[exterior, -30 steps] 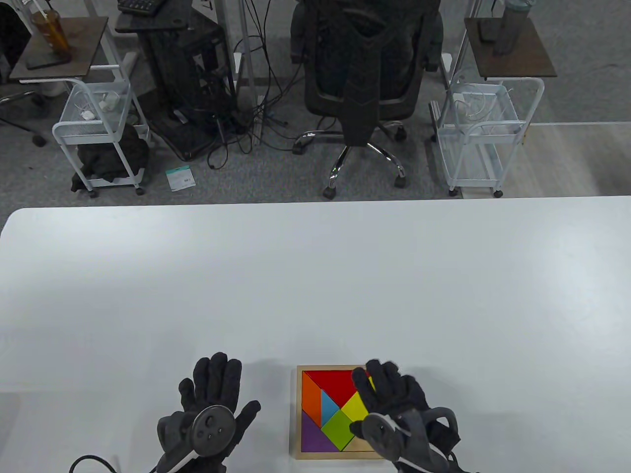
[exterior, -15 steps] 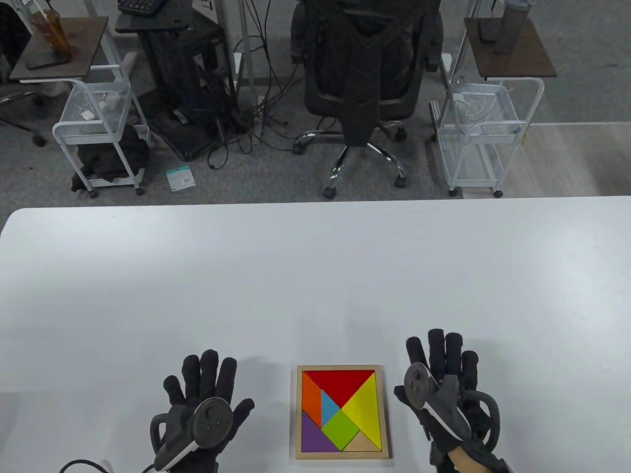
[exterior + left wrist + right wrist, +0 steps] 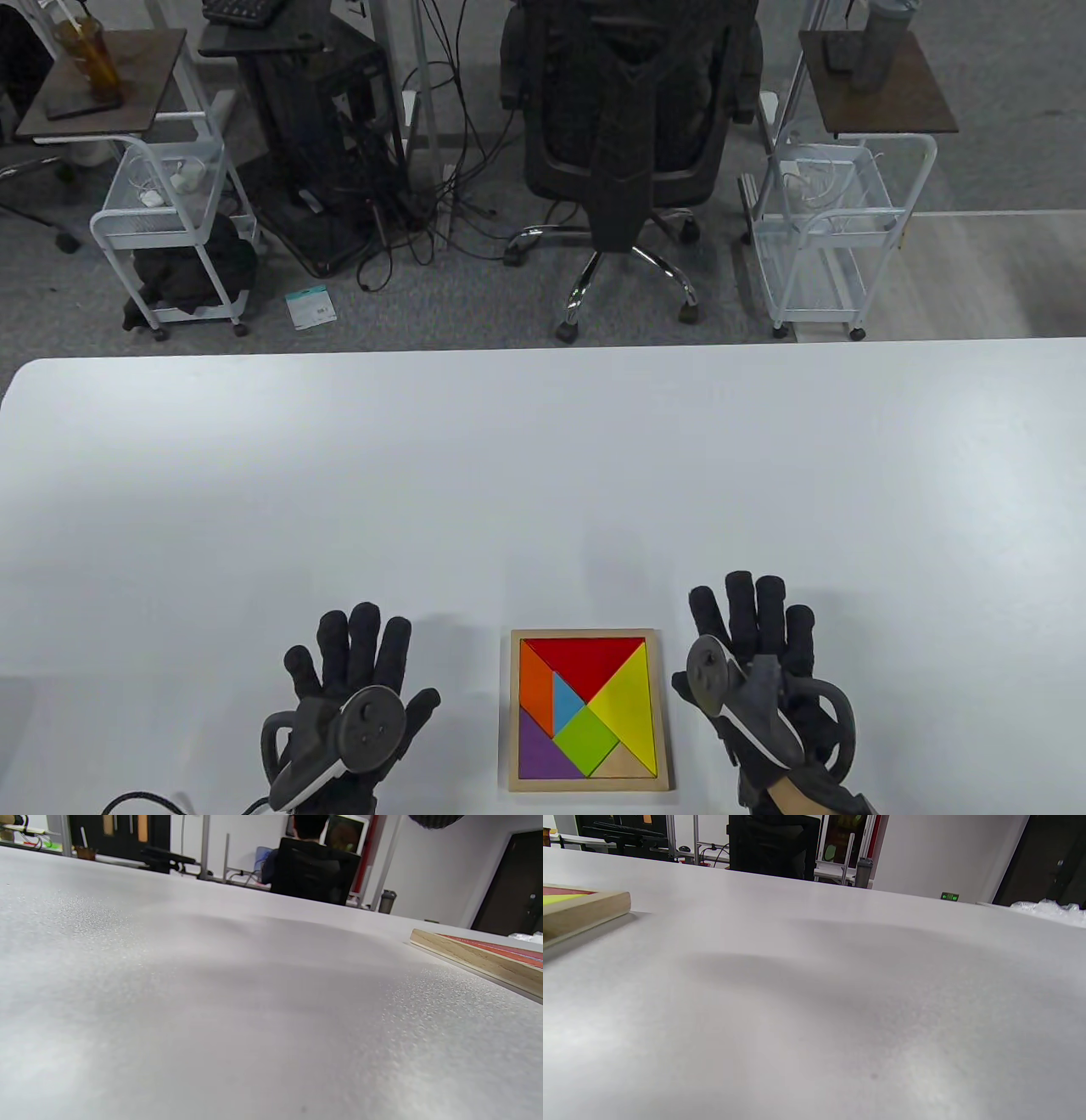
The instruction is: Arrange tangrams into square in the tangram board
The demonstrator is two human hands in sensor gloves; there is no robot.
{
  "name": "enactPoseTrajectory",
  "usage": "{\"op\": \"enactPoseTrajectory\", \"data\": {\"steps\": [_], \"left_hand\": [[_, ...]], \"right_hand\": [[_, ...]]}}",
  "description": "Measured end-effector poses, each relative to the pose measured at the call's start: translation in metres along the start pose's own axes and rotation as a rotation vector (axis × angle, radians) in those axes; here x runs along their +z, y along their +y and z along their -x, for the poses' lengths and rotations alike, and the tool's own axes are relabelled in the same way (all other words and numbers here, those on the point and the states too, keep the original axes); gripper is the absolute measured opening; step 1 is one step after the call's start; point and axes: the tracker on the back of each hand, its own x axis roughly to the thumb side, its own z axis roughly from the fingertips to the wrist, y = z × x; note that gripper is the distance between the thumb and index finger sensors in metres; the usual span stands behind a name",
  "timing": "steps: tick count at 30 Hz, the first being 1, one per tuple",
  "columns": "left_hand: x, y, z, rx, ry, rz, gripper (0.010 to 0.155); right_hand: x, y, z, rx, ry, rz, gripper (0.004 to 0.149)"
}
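Note:
The wooden tangram board [image 3: 513,705] lies near the table's front edge. Its red [image 3: 585,659], yellow [image 3: 628,696], orange [image 3: 534,683], blue [image 3: 564,700], green [image 3: 585,737], purple [image 3: 543,751] and tan [image 3: 626,761] pieces fill it as a square. My left hand [image 3: 356,645] lies flat on the table left of the board, fingers straight. On the board's right my right hand [image 3: 755,615] lies flat too, holding nothing. The left wrist view shows the board's edge [image 3: 475,961], the right wrist view its corner [image 3: 585,910]; no fingers appear in either.
The white table [image 3: 543,475] stretches wide beyond the board. Behind it stand an office chair [image 3: 624,127], two white wire carts [image 3: 170,229] [image 3: 827,221], and a tangle of cables [image 3: 424,195] on the floor.
My right hand lifted off the board's pieces and moved right to lie flat on the table. The left hand shifted slightly left and stayed flat.

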Motion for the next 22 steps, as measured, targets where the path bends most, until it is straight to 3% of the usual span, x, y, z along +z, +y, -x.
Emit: {"op": "enactPoseTrajectory", "data": {"steps": [8,22], "left_hand": [[0.000,-0.001,-0.002,-0.009,-0.007,0.004,0.079],[-0.001,-0.003,-0.002,-0.016,-0.001,0.007,0.079]], "right_hand": [[0.016,-0.012,-0.010,0.079,-0.006,0.191,0.086],[0.014,-0.009,-0.005,0.071,0.011,0.162,0.086]]}}
